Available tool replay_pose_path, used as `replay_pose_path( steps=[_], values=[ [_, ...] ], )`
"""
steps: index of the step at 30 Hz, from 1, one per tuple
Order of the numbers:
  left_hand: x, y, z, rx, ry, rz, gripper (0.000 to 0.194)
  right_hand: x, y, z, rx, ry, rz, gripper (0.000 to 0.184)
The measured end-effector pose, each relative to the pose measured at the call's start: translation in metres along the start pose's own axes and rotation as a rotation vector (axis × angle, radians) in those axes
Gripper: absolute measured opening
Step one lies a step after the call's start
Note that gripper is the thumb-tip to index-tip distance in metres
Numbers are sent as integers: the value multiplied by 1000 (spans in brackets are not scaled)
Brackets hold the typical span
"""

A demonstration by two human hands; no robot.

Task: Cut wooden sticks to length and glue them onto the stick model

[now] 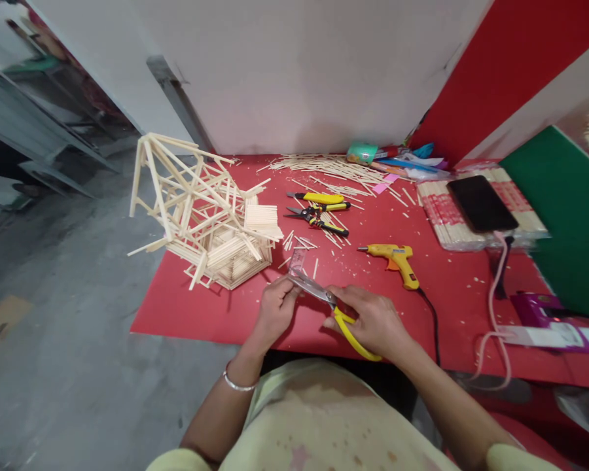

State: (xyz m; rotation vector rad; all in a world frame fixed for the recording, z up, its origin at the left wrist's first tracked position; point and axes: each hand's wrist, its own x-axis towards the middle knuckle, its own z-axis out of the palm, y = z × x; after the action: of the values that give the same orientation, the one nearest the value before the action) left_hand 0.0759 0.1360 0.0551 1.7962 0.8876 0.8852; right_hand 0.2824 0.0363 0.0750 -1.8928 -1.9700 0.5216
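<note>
My right hand is wrapped round the yellow handles of a pair of scissors, whose metal blades point left over the table's front part. At the blade tips my left hand is closed in a pinch; what it holds is too small or hidden to make out. Just beyond the tips lies a small clear ruler-like piece among short stick offcuts. To the left of my hands stands a framework of thin wooden sticks, with a many-sided stick base.
Pliers-like cutters and a yellow cutter knife lie mid-table. A yellow glue gun with a black cord is to the right. Loose sticks lie at the back. A phone rests on packaged sticks, near a power strip.
</note>
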Motion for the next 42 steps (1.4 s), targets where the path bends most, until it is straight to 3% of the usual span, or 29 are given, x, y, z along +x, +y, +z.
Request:
replay_pose_path(
  steps=[8,12,15,18,21,23,25,28,31,34,38,40,42],
  values=[
    [0,-3,-5,-14,-52,25,23,1,3,-5,-61,10,-30,58],
    [1,0,-3,-20,-67,-12,31,-1,4,-2,4,-16,-25,48],
    [-2,2,1,-97,-35,-81,27,-2,5,4,3,-10,61,44],
    [-7,0,4,-293,74,-223,25,-4,10,13,-160,22,227,50],
    [-12,-1,5,-479,144,-342,31,-8,17,22,-334,21,254,50],
    [-15,1,2,-518,149,-348,32,-11,17,24,-369,26,191,47],
    [-17,6,-1,-456,146,-269,27,-13,11,22,-340,69,125,41],
    [-20,14,-6,-140,183,44,16,-9,-9,12,-127,245,6,28],
    [-23,19,-10,189,199,409,25,4,-37,4,206,422,-174,23],
    [-26,21,-15,330,246,555,32,22,-63,1,294,508,-367,22],
    [-33,25,-23,352,420,538,31,37,-81,2,270,609,-515,25],
    [-37,28,-26,238,543,381,20,40,-83,2,202,688,-582,29],
    [-39,33,-27,-58,550,83,11,41,-83,5,104,741,-637,33]
  ],
)
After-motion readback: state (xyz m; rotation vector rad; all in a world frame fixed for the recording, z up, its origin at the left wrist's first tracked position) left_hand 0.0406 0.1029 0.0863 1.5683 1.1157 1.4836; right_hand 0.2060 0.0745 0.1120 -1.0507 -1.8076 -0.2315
